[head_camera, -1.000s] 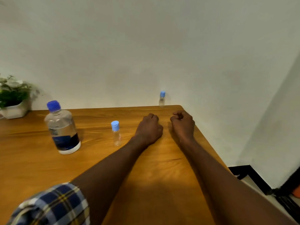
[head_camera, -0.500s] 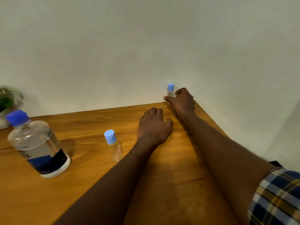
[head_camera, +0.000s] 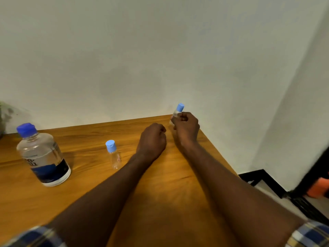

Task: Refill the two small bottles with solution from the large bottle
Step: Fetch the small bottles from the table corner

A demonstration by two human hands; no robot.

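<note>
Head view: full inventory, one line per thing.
Large bottle: 1, clear, dark blue cap and label, upright, table left.
Small bottle: 1, clear, light blue cap, upright, table centre, untouched.
Held bottle: 1, clear, light blue cap, tilted, in right hand.
Table: 1, orange-brown wood.
Plant: 1, green, blurred, left edge.
Left hand: loosely curled, empty, on table.
Right hand: closed round held bottle.
Sleeves: 2, blue plaid, bottom corners.

Small bottle point(head_camera: 113, 154) on table point(head_camera: 89, 184) just left of left hand point(head_camera: 152, 139); large bottle point(head_camera: 42, 155) farther left; second small bottle point(head_camera: 178, 111) in right hand point(head_camera: 187, 129).
</note>
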